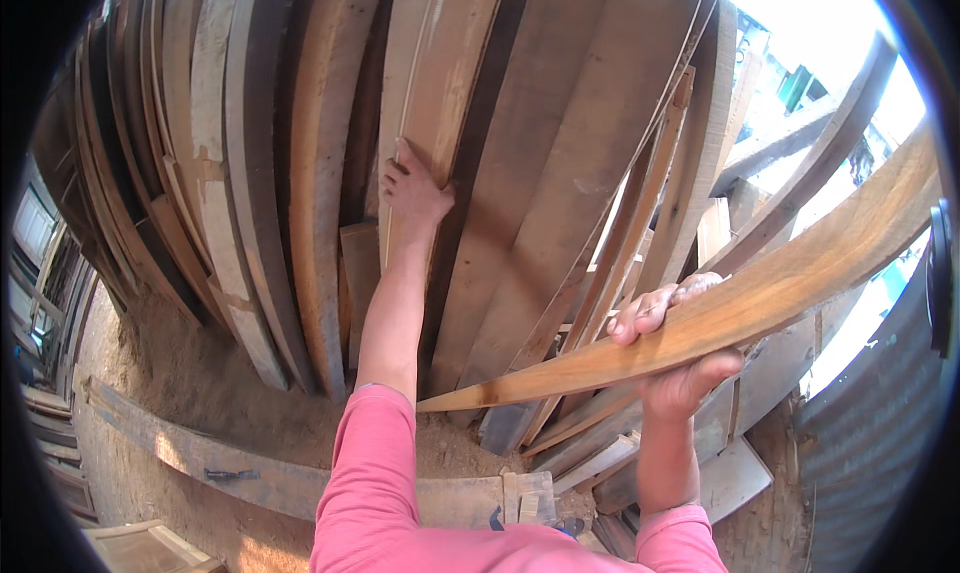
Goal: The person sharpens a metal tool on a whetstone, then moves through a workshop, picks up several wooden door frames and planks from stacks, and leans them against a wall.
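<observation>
Ahead of me, tall wooden planks lean upright in a row. My left hand [415,191] reaches out to a reddish-brown plank [445,83] and rests on its face. Its fingers are spread near the left edge, the thumb apart toward the right. On the right, my right hand [675,348] is closed round a long, smooth brown board [770,288], fingers over the top edge and thumb below. That board is raised at a slant, its near end narrowing toward my left upper arm and its far end rising to the upper right.
Many planks [325,173] stand close together at left and centre. A long flat board [260,473] with a dark metal fitting lies on the dirt floor [190,368]. Shorter wood offcuts [600,463] pile up at lower right, beside a corrugated metal sheet [865,443].
</observation>
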Demonstrator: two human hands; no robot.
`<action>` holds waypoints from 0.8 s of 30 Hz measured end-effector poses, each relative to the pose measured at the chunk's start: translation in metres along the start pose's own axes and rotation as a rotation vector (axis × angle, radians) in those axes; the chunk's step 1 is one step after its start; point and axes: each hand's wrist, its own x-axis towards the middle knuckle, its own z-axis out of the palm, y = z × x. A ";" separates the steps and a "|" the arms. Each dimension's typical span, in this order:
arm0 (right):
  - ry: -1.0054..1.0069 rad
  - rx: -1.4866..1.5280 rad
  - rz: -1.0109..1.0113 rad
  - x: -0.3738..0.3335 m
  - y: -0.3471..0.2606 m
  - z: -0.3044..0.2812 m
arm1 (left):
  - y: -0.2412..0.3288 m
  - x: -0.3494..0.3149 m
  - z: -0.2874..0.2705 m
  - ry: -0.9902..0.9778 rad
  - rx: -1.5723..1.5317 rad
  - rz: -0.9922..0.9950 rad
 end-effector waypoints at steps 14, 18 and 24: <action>0.085 -0.080 0.059 -0.013 0.023 0.000 | -0.075 -0.059 -0.072 0.224 -0.108 0.271; 0.050 -0.089 0.108 -0.032 0.045 0.003 | -0.100 -0.097 -0.120 0.328 -0.146 0.358; -0.037 -0.067 0.131 -0.032 0.051 0.009 | -0.151 -0.144 -0.181 0.371 -0.138 0.326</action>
